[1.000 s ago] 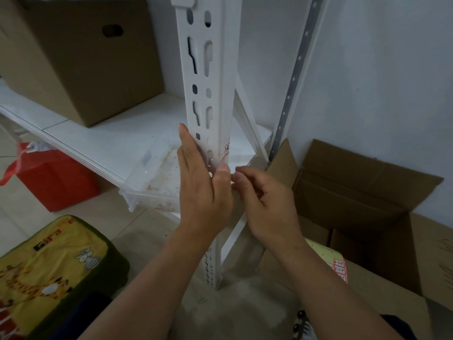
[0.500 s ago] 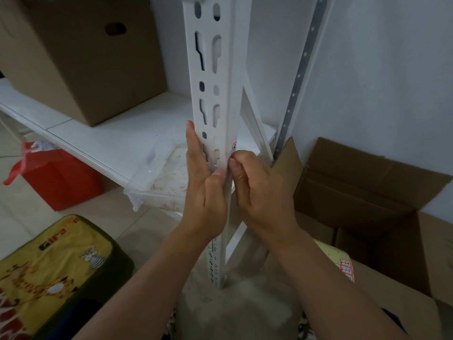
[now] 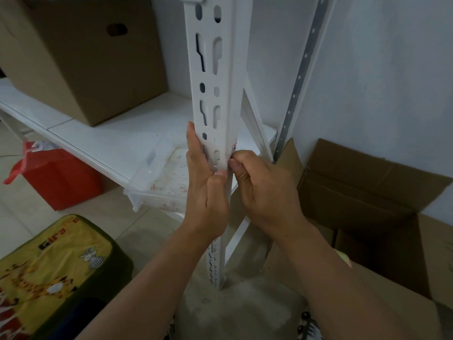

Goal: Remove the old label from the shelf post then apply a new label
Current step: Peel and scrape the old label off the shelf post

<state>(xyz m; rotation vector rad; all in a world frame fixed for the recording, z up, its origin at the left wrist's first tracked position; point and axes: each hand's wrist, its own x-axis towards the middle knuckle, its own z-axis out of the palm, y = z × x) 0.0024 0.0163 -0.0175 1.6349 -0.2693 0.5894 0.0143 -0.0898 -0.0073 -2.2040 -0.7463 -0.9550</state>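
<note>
Both hands as before: left hand (image 3: 208, 192) flat on post (image 3: 215, 99), right hand (image 3: 262, 190) still pinching label (image 3: 233, 148).

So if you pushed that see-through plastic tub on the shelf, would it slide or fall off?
The clear plastic tub looks thin and holds only specks, so it is probably light and would slide easily on the smooth white shelf. Its near corner seems to stick out past the shelf edge, so a push toward you might tip it off.
</note>
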